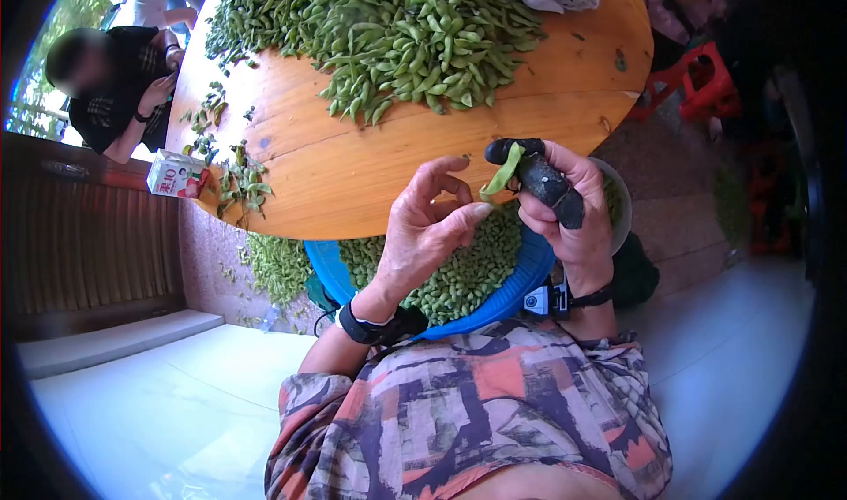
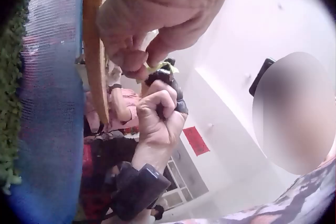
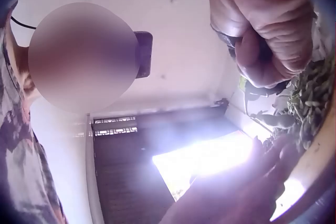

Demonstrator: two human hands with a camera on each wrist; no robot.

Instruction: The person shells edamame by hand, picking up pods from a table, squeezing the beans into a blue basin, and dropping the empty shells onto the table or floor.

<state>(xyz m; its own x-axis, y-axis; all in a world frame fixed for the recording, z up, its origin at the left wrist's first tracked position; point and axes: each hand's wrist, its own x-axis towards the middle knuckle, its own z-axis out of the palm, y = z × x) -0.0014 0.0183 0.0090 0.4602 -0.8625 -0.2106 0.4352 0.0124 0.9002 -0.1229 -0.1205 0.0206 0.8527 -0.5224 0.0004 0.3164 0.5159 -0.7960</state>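
My right hand (image 1: 578, 196), with black coverings on some fingers, pinches a green soybean pod (image 1: 503, 172) above the table's near edge. The pod's narrow end points down toward my left hand (image 1: 428, 218), which has its thumb and index finger spread apart. The left thumb tip is right at the lower end of the pod. In the left wrist view, the left fingertips overlap the pale green pod (image 2: 169, 68) beside the right hand's black-covered fingers. Below both hands, a blue basin (image 1: 525, 284) holds many shelled green beans (image 1: 441, 279).
A large heap of pods (image 1: 406, 41) covers the far part of the wooden table (image 1: 379, 178). Scraps and a drink carton (image 1: 175, 175) lie at the left edge. A pale bowl (image 1: 623, 205) stands behind my right hand. Another person (image 1: 123, 94) sits at the left; red stools (image 1: 706, 81) stand right.
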